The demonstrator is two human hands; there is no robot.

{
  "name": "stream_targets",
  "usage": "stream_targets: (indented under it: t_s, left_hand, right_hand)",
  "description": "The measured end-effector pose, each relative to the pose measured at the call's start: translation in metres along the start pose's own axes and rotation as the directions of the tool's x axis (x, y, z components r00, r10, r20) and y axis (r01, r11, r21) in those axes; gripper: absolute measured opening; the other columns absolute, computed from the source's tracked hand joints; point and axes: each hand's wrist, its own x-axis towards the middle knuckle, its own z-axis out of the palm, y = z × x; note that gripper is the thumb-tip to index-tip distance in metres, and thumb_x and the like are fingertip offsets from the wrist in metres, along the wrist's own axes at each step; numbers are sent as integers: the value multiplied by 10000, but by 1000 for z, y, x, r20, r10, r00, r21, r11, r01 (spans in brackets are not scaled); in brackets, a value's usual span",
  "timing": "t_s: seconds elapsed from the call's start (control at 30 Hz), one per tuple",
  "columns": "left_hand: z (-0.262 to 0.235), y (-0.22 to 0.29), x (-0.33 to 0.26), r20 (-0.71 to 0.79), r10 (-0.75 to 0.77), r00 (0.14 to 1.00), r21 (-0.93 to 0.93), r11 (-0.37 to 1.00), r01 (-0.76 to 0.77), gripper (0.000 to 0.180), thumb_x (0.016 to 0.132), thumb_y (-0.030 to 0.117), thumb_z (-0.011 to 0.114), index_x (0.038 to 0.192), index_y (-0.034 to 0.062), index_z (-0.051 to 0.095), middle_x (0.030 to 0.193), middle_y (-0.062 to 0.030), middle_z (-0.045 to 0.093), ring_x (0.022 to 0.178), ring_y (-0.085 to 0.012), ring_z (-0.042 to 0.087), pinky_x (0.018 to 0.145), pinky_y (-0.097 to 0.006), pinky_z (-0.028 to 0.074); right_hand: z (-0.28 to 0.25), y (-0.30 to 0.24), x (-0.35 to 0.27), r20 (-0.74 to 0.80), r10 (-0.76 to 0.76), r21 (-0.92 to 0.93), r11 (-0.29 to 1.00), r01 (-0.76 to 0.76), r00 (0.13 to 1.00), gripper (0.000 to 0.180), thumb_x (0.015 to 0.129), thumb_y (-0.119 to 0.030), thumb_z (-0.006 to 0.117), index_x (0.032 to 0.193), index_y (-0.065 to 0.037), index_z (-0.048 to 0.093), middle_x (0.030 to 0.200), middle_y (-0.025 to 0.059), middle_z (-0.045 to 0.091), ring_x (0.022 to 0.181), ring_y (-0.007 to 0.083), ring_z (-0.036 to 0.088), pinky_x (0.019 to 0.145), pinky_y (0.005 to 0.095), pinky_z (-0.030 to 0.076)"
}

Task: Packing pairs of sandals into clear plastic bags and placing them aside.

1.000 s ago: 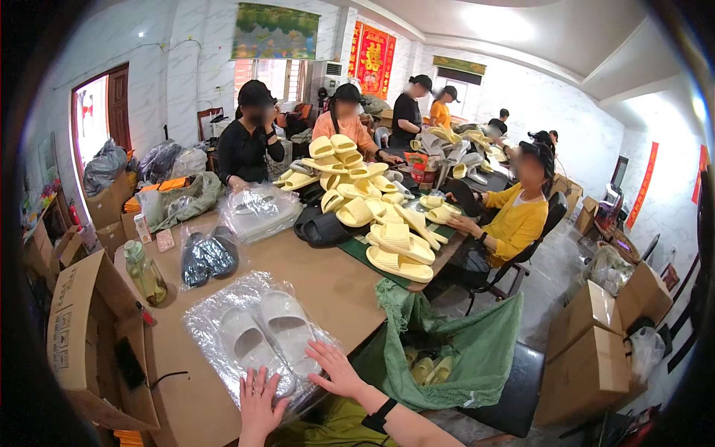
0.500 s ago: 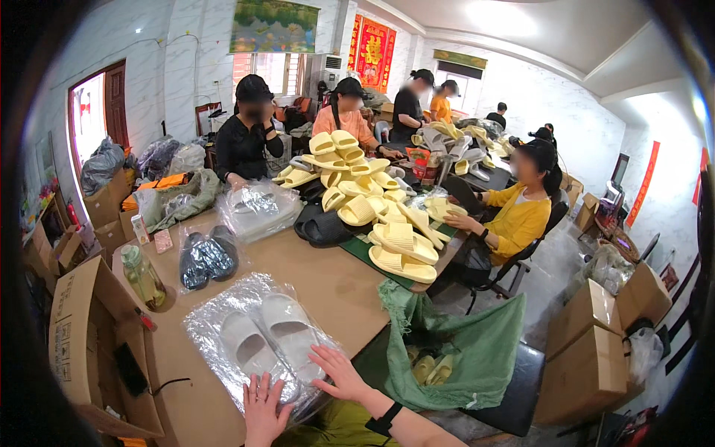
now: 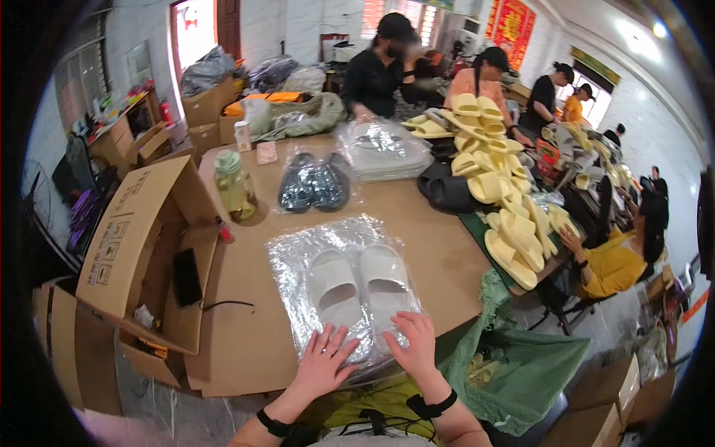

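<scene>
A pair of pale grey slippers [image 3: 333, 281] lies side by side in a clear plastic bag [image 3: 289, 257] on the cardboard-covered tabletop [image 3: 246, 328], toes pointing away from me. My left hand [image 3: 325, 356] rests on the bag's near left part, fingers spread, by the heel of the left slipper. Beside the right slipper's heel, my right hand [image 3: 414, 344] lies on the plastic with its fingers apart. Neither hand grips anything. More plastic shows beneath the bagged pair.
Beyond the pair lie bagged dark slippers [image 3: 314, 182] and stacked clear bags [image 3: 383, 153]. Yellow slippers [image 3: 514, 231] are piled at right, above a green sack [image 3: 521, 372]. A bottle [image 3: 234, 186] and an open carton [image 3: 141, 246] holding a phone [image 3: 188, 277] stand left. Several co-workers sit or stand around.
My view has swung left, so the table sits further right in the picture. Both hands stay spread on the bag; the right hand is now more upright beside the right slipper.
</scene>
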Motion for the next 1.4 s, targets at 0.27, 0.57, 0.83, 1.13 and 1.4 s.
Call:
stream_targets:
  t_s: [0.27, 0.57, 0.83, 1.13, 1.4]
  left_hand:
    - [-6, -4, -8, 58, 3, 998, -31, 1000, -1, 623, 941, 465, 612, 1508, 280, 431, 1622, -98, 295, 1491, -396, 245, 1182, -605, 218]
    - [-6, 0, -4, 63, -21, 998, -75, 997, 25, 622, 921, 472, 631, 1470, 218, 489, 1580, -174, 347, 1469, -450, 261, 1169, -627, 209]
    - [2, 1, -15, -10, -107, 994, 127, 986, 107, 897, 859, 538, 666, 1542, 60, 335, 1526, -436, 191, 1451, -563, 162, 1166, -653, 173]
    - [3, -2, -15, -52, -107, 993, 44, 993, 109, 958, 859, 565, 665, 1546, 14, 288, 1549, -366, 264, 1461, -514, 214, 1165, -644, 188]
    - [-3, 3, -8, 46, -106, 993, 113, 989, 100, 933, 870, 588, 630, 1545, 28, 312, 1553, -353, 282, 1444, -534, 240, 1171, -645, 167]
  right_hand:
    - [57, -21, 54, 94, 225, -45, 974, -222, 970, 553, 860, -522, 712, 1014, 4, 643, 902, 162, 663, 871, 341, 667, 738, 450, 534]
    - [97, -15, 60, 181, 334, -252, 925, -285, 925, 615, 877, -592, 647, 978, 13, 600, 936, 196, 670, 853, 354, 694, 691, 448, 563]
    - [93, -8, 56, 92, 275, -273, 931, -242, 957, 363, 895, -381, 684, 1019, -80, 523, 904, 96, 619, 856, 278, 661, 638, 399, 570]
    - [65, 49, 74, 62, 323, -240, 923, -300, 944, 347, 902, -339, 674, 1054, -74, 508, 968, 118, 625, 918, 329, 642, 730, 466, 558]
    - [31, 122, 76, 6, 424, -248, 878, -409, 906, 398, 880, -378, 702, 1052, -69, 519, 1014, 144, 648, 964, 351, 644, 783, 487, 542]
